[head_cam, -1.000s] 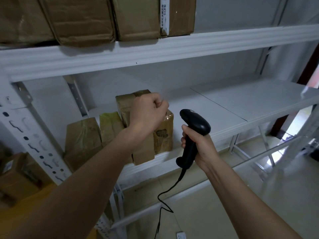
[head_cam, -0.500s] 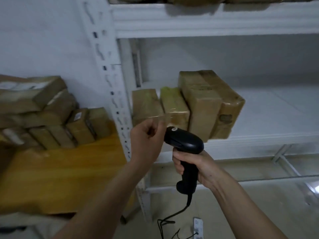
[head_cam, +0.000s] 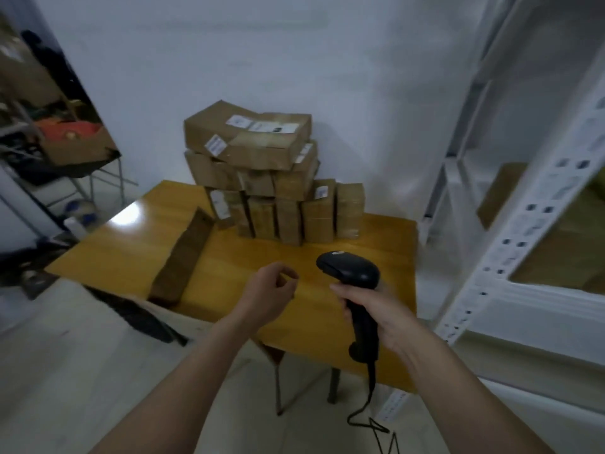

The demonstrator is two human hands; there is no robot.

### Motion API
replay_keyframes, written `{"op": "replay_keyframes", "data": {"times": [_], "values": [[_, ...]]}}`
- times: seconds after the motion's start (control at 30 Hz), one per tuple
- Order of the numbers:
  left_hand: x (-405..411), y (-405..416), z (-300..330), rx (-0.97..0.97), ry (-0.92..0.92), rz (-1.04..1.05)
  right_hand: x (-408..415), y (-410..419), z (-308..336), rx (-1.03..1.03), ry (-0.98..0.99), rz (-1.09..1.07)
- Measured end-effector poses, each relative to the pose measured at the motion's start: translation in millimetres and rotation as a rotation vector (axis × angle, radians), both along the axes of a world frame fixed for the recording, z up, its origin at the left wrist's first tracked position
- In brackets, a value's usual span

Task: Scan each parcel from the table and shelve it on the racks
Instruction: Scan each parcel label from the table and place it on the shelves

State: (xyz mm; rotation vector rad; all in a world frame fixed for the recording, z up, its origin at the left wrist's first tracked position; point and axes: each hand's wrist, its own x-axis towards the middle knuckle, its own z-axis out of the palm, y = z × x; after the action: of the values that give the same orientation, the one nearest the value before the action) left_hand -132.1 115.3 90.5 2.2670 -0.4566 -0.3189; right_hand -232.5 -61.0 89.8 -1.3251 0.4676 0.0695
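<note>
We have turned away from the racks [head_cam: 510, 244] — a second ago our left hand [head_cam: 270, 294] was up at the shelf against the parcel we had just stood there, and now the view faces the table [head_cam: 131, 257], with that parcel left behind on the shelf at the right edge. The left hand now hangs over the tabletop, fingers loosely curled and holding nothing. Our right hand [head_cam: 370, 309] is wrapped round the handle of the scanner [head_cam: 348, 273] as before, its head pointing toward the stack of parcels [head_cam: 268, 178] piled at the far side of the table against the wall — well apart from both hands. We take it that one parcel is shelved and the next round begins: reach for the top box, whose labels face up, scan it and carry it over.
</note>
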Motion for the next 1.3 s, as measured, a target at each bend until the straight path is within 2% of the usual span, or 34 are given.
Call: {"op": "replay_keyframes", "data": {"times": [0.23,0.53,0.9,1.13,1.3], "values": [[66.2,91.4,-25.6,0.078,0.084,0.068,77.2,82.9,-11.8,0.007,0.076,0.021],[141.8,133.2,-59.4,0.128,0.163,0.116,160.3,123.7,-14.8,0.027,0.111,0.113],[257.5,183.7,-85.3,0.321,0.298,0.43,292.1,145.1,-26.3,0.093,0.246,0.213],[297.9,206.7,-117.6,0.394,0.402,0.495,355.4,165.6,-46.0,0.005,0.307,0.261],[330.4,220.6,-139.7,0.294,0.529,0.526,391.1,178.4,-63.3,-0.136,0.334,0.241]]}}
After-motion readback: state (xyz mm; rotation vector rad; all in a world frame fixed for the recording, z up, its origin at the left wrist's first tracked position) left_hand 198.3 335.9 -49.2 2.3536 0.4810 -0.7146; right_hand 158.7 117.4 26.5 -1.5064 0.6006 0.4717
